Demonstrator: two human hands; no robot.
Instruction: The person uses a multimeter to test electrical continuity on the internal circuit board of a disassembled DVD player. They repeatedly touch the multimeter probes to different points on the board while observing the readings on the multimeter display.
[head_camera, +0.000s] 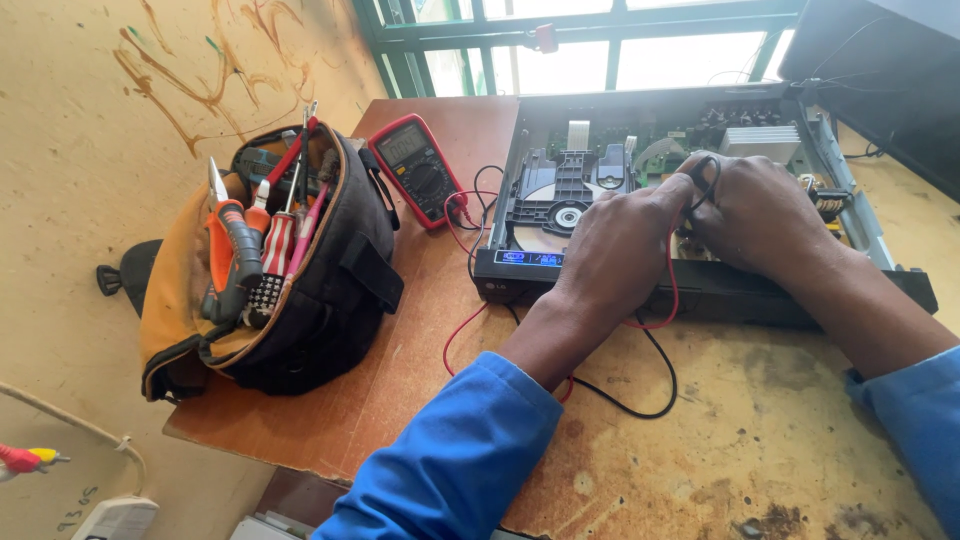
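Note:
An opened black disc player (700, 285) lies on the wooden table (760, 440), its disc tray and circuit board exposed. Both hands rest inside it over the board. My left hand (620, 245) holds a probe with a red lead (672, 290) running under it. My right hand (755, 215) pinches a black probe lead (705, 175) between its fingers. The probe tips are hidden by the hands. A red and black multimeter (418, 168) lies to the left, with its red and black wires trailing across the table to my hands.
A black and orange tool bag (300, 290) holding pliers and screwdrivers sits at the table's left end. A window with green bars (600, 50) is behind. A power strip (115, 518) and cables lie on the floor at lower left. A dark device (880, 60) stands at upper right.

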